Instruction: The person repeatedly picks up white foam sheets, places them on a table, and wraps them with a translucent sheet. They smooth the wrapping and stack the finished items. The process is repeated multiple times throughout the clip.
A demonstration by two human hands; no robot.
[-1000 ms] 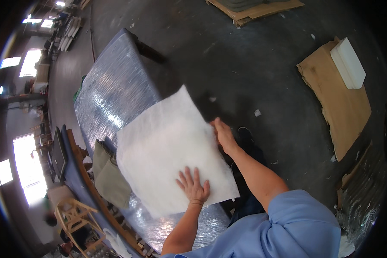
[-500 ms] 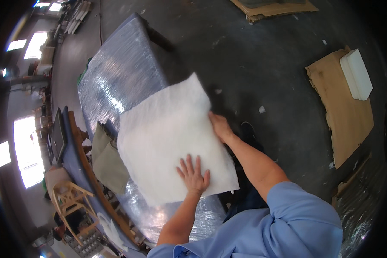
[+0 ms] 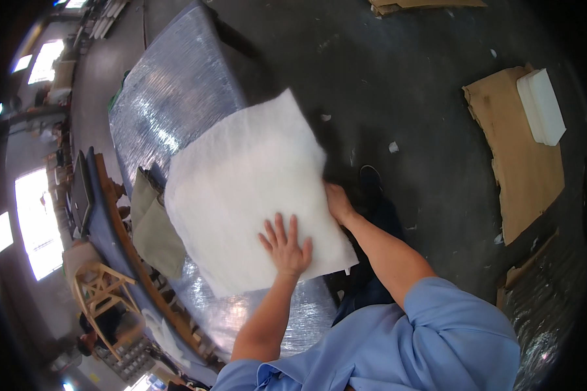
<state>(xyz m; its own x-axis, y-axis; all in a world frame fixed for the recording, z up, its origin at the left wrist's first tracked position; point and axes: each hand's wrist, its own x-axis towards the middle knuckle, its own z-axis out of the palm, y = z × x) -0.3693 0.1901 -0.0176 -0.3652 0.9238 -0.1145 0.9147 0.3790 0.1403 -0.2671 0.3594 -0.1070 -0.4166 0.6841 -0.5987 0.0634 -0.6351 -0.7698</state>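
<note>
White padding sheet (image 3: pixel 241 169) on film-wrapped desk (image 3: pixel 169 85), overhanging right side. Near square, no clear long axis; bulk ahead of left hand (image 3: pixel 287 249), leftward of right hand (image 3: pixel 336 202). Left flat on top, fingers spread; right at sheet's edge, fingers hidden, cannot tell grip.

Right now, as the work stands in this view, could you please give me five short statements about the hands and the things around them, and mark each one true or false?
1. The left hand lies spread on the white batting sheet. True.
2. The right hand lies flat on the middle of the sheet. False: it is at the sheet's right edge, partly hidden.
3. The sheet covers part of the plastic-wrapped table. True.
4. The olive-grey cloth is to the right of the sheet. False: it is to the left.
5. The white block rests on brown cardboard. True.
</note>
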